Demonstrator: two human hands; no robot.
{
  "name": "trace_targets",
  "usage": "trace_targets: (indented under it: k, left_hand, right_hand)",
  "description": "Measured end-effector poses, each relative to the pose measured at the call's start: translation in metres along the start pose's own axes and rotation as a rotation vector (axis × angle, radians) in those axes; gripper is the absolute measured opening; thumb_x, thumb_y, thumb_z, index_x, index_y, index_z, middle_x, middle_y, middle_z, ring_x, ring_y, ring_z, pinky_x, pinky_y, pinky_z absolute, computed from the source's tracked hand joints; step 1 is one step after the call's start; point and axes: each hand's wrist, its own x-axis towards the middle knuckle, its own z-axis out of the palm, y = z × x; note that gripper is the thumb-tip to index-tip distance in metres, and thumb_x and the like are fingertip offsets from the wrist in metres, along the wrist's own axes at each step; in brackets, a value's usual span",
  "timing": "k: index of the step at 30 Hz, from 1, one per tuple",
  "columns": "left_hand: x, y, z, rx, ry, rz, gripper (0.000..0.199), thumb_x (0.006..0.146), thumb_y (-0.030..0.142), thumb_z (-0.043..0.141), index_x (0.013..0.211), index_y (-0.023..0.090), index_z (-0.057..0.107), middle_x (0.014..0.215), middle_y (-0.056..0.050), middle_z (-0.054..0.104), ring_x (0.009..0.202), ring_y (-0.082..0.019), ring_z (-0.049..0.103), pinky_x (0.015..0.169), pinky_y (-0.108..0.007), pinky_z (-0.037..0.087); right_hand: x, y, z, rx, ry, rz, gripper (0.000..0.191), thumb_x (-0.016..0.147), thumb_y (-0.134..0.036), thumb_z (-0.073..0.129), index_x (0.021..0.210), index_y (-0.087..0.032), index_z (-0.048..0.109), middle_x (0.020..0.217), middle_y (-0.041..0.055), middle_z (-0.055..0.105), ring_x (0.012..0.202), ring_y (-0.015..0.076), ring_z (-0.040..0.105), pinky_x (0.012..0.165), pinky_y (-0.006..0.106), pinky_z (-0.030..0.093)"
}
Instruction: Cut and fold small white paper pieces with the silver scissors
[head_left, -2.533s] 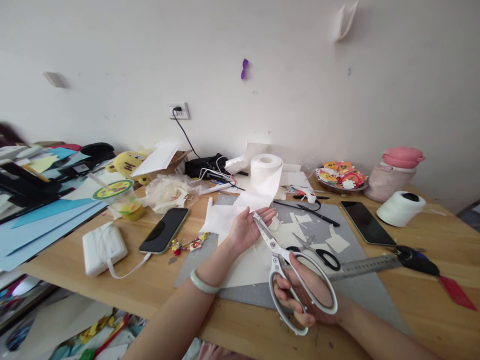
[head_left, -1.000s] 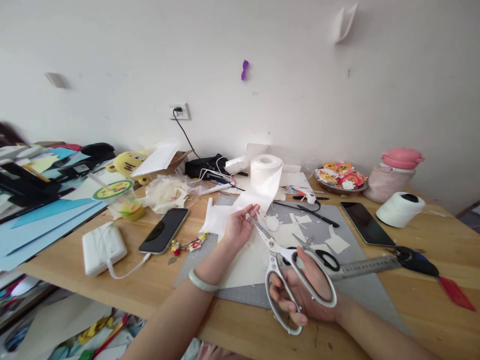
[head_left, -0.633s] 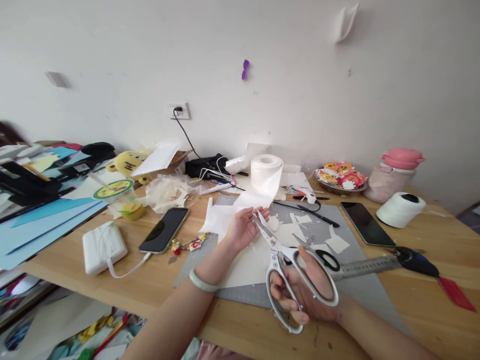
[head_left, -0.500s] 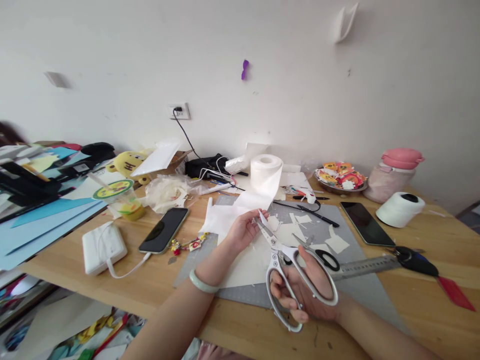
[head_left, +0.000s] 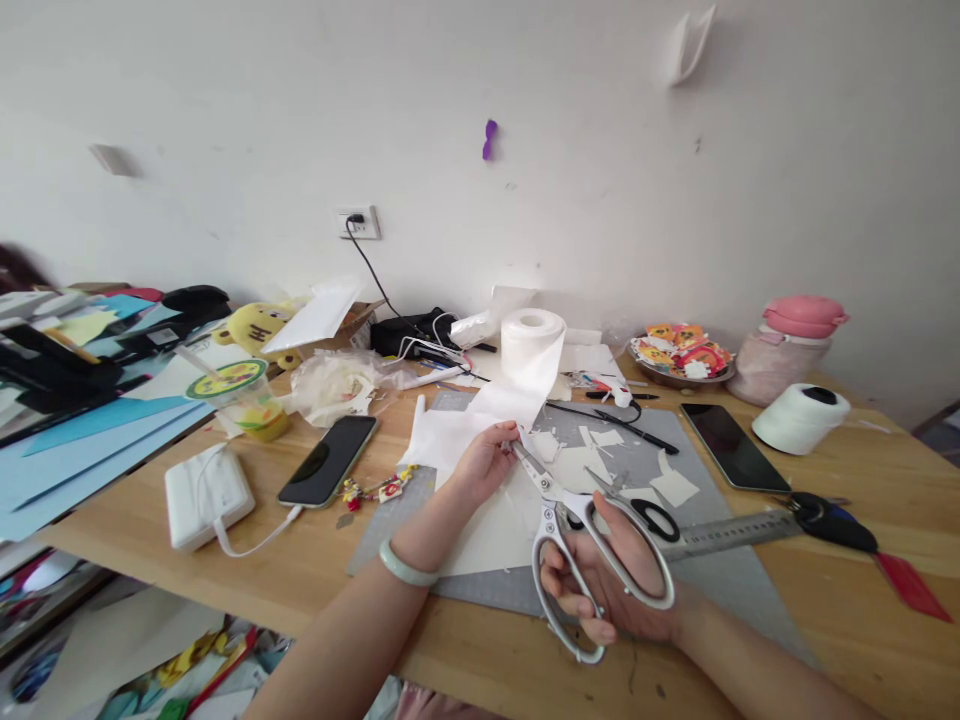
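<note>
My right hand (head_left: 611, 590) grips a pair of scissors (head_left: 545, 484) with pale grey handles, the thumb through one loop and fingers through the other. Their blades point away and to the left, up to the fingertips of my left hand (head_left: 491, 458). Those fingertips are pinched on a small piece of white paper, of which only a sliver shows beside the blade tips. Under both hands lies a cream sheet of paper (head_left: 480, 535) on a grey cutting mat (head_left: 517, 590). Cream paper scraps (head_left: 581, 470) are scattered just beyond the scissors.
A white roll (head_left: 532, 345) stands behind the hands, its loose end trailing forward. Black-handled scissors (head_left: 654, 520) and a steel ruler (head_left: 739, 533) lie to the right, near a phone (head_left: 731, 447) and a thread cone (head_left: 801, 420). Leftward are another phone (head_left: 328, 462), a power bank (head_left: 208, 497) and a drink cup (head_left: 251, 400).
The scissor blades have closed a little at my left fingertips. The white paper piece that stuck up between them is now mostly out of sight. Both hands stay nearly in place.
</note>
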Motion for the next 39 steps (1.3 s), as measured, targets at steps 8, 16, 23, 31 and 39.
trace_targets:
  k: [8, 16, 23, 31, 39]
  left_hand:
    - [0.0049, 0.0022, -0.0028, -0.083, 0.05, 0.038, 0.014, 0.069, 0.0, 0.05, 0.063, 0.011, 0.057, 0.059, -0.001, 0.056, 0.054, -0.007, 0.054, 0.062, -0.018, 0.044]
    - [0.0044, 0.0066, -0.0036, -0.148, 0.068, 0.038, 0.016, 0.073, 0.008, 0.043, 0.062, 0.012, 0.054, 0.06, -0.003, 0.055, 0.056, -0.009, 0.055, 0.065, -0.022, 0.047]
    - [-0.0019, 0.0046, 0.0008, -0.024, -0.001, -0.033, 0.01, 0.066, 0.005, 0.052, 0.065, 0.009, 0.061, 0.063, -0.005, 0.06, 0.056, -0.011, 0.055, 0.059, -0.023, 0.045]
    - [0.0, 0.0019, -0.0011, 0.02, -0.05, -0.03, 0.018, 0.06, -0.003, 0.047, 0.063, 0.01, 0.06, 0.058, -0.001, 0.057, 0.054, -0.009, 0.053, 0.059, -0.02, 0.042]
    - [0.005, 0.0048, -0.0035, -0.11, 0.056, 0.032, 0.02, 0.063, -0.006, 0.045, 0.062, 0.013, 0.052, 0.055, 0.001, 0.052, 0.051, -0.008, 0.051, 0.056, -0.019, 0.043]
  right_hand:
    - [0.0007, 0.0009, -0.0019, -0.007, -0.009, 0.0, 0.077, 0.072, -0.078, 0.012, 0.082, -0.012, 0.052, 0.077, 0.0086, 0.055, 0.05, 0.0102, 0.047, 0.036, 0.021, 0.036]
    - [-0.0001, 0.001, -0.0009, -0.018, 0.005, 0.005, 0.077, 0.074, -0.076, 0.013, 0.082, -0.011, 0.053, 0.077, 0.0088, 0.055, 0.049, 0.0101, 0.047, 0.036, 0.022, 0.038]
    - [0.0006, 0.0015, -0.0014, -0.037, 0.002, 0.01, 0.077, 0.073, -0.077, 0.014, 0.081, -0.011, 0.053, 0.076, 0.0084, 0.054, 0.049, 0.0098, 0.046, 0.037, 0.021, 0.037]
    - [0.0004, 0.0008, 0.0004, -0.032, 0.021, 0.002, 0.077, 0.074, -0.076, 0.012, 0.082, -0.011, 0.052, 0.075, 0.0083, 0.054, 0.049, 0.01, 0.046, 0.036, 0.021, 0.037]
    - [0.0005, 0.0011, 0.0001, -0.033, 0.001, 0.014, 0.074, 0.075, -0.075, 0.014, 0.082, -0.012, 0.053, 0.076, 0.0078, 0.053, 0.05, 0.0102, 0.046, 0.037, 0.021, 0.036]
